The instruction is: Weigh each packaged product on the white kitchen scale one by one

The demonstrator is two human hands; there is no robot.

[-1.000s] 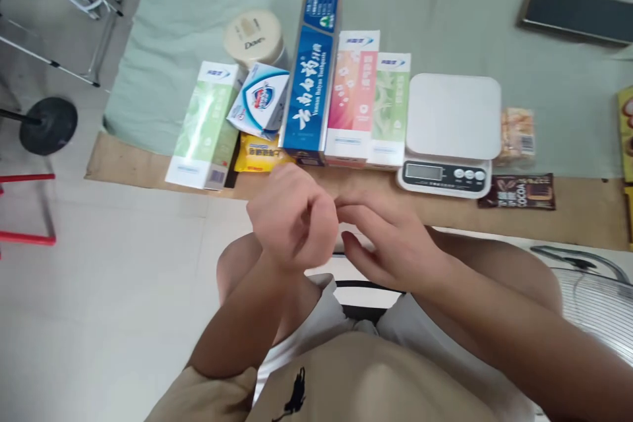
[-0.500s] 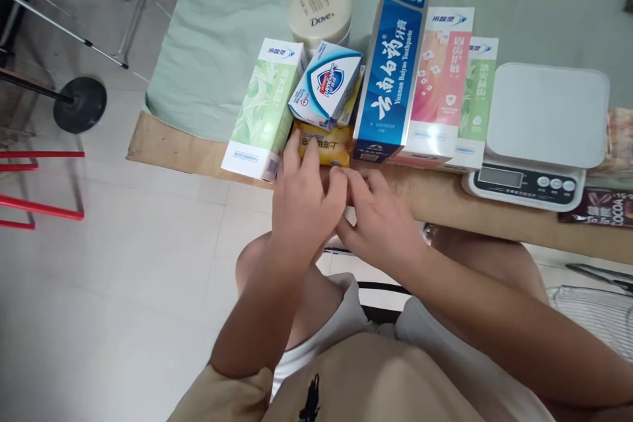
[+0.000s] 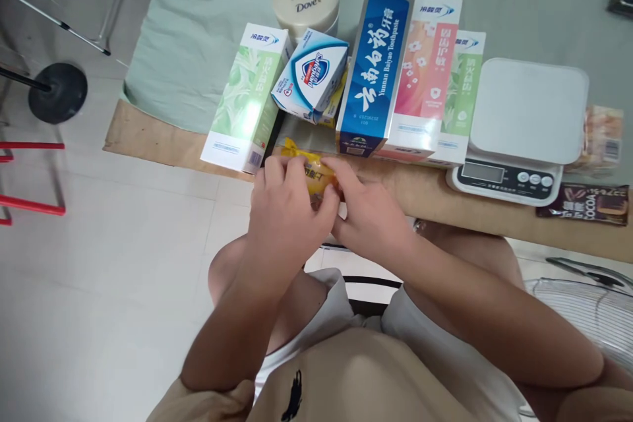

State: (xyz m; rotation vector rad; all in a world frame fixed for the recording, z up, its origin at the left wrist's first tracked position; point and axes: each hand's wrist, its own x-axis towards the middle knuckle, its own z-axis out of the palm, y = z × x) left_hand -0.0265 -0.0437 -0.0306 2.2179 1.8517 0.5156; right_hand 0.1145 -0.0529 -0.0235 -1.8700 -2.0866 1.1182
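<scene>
Both hands are closed round a yellow wrapped soap bar [image 3: 319, 177] at the table's near edge. My left hand [image 3: 287, 211] grips its left end and near side, and the fingers hide part of the wrapper. With thumb and fingers, my right hand [image 3: 370, 211] holds the right end. Just beyond lies a white-and-blue Safeguard soap box [image 3: 312, 76], tilted on another yellow pack [image 3: 333, 109]. To the left is a green-and-white carton [image 3: 247, 99]; to the right, a blue Yunnan Baiyao toothpaste box [image 3: 378, 53]. A cream Dove jar [image 3: 306, 0] stands behind.
A pink carton [image 3: 425, 79] and another green carton [image 3: 465, 92] lie right of the toothpaste. Farther right are a white kitchen scale [image 3: 527, 112], a dark cocoa packet [image 3: 586, 204] and a clear-wrapped pack [image 3: 601, 138]. A green cloth [image 3: 198, 26] covers the table.
The yellow soap bar has come off its spot between the boxes, toward me, and is now lifted and tilted between both hands. The whole view has shifted slightly.
</scene>
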